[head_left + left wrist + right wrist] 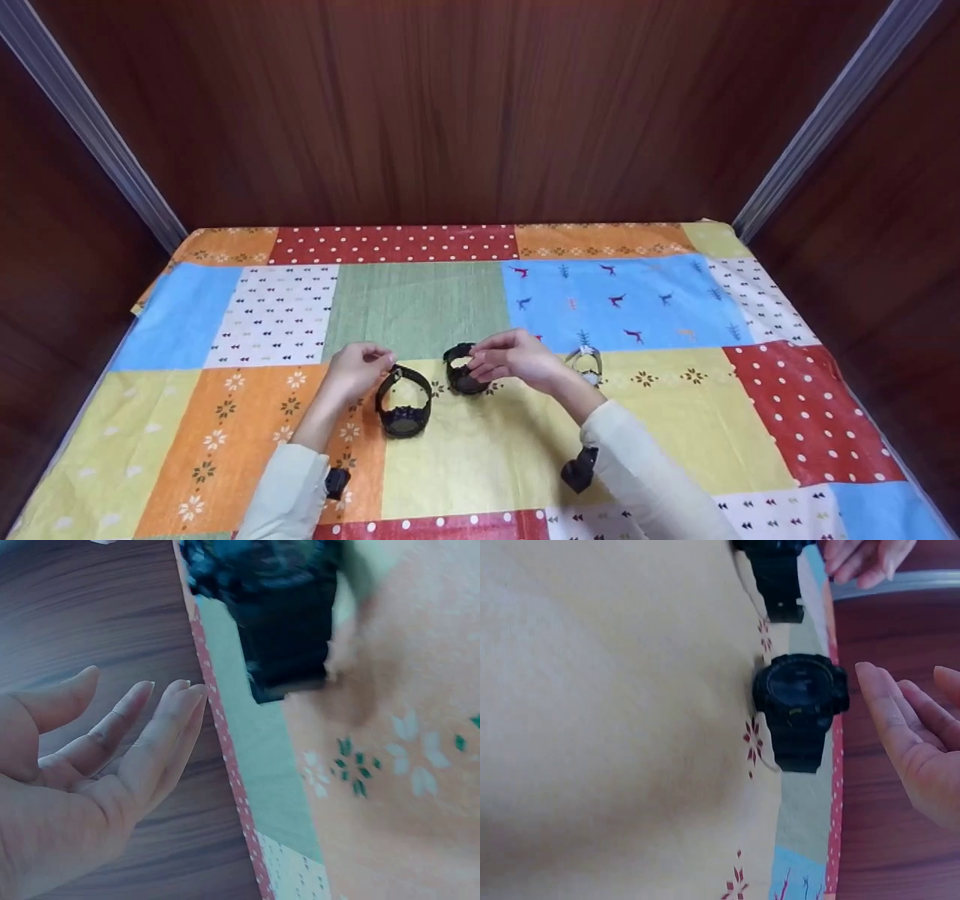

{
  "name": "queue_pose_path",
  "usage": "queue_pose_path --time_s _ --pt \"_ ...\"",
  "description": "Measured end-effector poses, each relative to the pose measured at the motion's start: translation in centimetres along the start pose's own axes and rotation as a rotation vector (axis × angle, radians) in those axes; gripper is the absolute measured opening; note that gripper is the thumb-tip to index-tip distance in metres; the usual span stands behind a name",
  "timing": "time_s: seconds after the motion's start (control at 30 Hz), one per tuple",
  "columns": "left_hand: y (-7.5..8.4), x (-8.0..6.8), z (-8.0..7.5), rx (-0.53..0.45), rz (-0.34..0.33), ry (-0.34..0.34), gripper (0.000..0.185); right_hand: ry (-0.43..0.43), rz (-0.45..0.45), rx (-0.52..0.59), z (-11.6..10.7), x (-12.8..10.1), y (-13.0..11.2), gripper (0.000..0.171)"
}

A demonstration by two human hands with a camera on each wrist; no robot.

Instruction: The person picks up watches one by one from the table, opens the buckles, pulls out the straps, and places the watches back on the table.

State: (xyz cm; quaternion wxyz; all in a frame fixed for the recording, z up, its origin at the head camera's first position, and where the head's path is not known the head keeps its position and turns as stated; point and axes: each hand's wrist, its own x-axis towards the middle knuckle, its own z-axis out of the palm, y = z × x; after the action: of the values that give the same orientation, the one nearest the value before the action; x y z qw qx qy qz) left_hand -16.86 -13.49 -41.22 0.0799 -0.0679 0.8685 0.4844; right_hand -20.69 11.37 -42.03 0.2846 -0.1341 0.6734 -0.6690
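Two black watches [405,405] [461,373] lie just beside relaxed fingers [487,364].

Both forearms, in pale long sleeves, reach forward from the near edge and angle inward toward each other. A small dark camera unit is strapped under each wrist. The left hand [360,369] is raised, its wrist bent; in the left wrist view its fingers [161,731] are straight and relaxed, lying close together, with the palm open and nothing in it. The right hand [514,357] hovers a little further forward, fingers pointing left; in the right wrist view its fingers [900,727] are extended and loosely together, gripping nothing.
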Motion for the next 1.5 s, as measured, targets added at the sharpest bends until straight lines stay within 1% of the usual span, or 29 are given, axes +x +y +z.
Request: queue_pose_path --time_s 0.2,0.4,0.53,0.7,0.9,1.0,1.1,1.23,1.4,1.5 --pt "1.7 0.3 0.6 -0.104 -0.005 -0.016 0.024 0.041 0.012 -0.013 -1.0 -0.2 -0.2 0.032" --pt "3.4 0.5 1.4 -0.124 0.013 -0.03 0.027 0.071 0.012 -0.008 -1.7 -0.3 -0.1 0.032" --pt "4.3 0.6 2.1 -0.151 0.017 -0.032 0.03 0.097 0.019 -0.023 -2.1 -0.4 0.0 0.03" --pt "4.7 0.9 3.4 -0.198 0.004 -0.045 0.032 0.124 0.035 -0.044 -2.4 -0.5 0.2 0.029" --pt "4.2 1.2 4.9 -0.238 -0.003 -0.059 0.028 0.148 0.045 -0.055 -2.9 -0.5 1.0 0.029" --pt "3.8 1.4 5.6 -0.207 -0.002 -0.05 0.027 0.169 0.06 -0.059 -3.0 -0.5 1.3 0.03" --pt "3.4 1.6 6.1 -0.12 0.016 -0.045 0.028 0.186 0.083 -0.076 -3.1 -0.4 1.6 0.03" --pt "3.0 1.8 6.6 -0.046 0.028 -0.049 0.028 0.189 0.098 -0.083 -3.3 -0.3 2.2 0.029" --pt "2.5 2.2 7.1 -0.015 0.035 -0.043 0.021 0.174 0.086 -0.057 -3.3 -0.1 2.9 0.028" --pt "2.3 2.4 7.4 -0.016 0.032 -0.048 0.025 0.174 0.087 -0.045 -3.2 -0.1 3.2 0.027"
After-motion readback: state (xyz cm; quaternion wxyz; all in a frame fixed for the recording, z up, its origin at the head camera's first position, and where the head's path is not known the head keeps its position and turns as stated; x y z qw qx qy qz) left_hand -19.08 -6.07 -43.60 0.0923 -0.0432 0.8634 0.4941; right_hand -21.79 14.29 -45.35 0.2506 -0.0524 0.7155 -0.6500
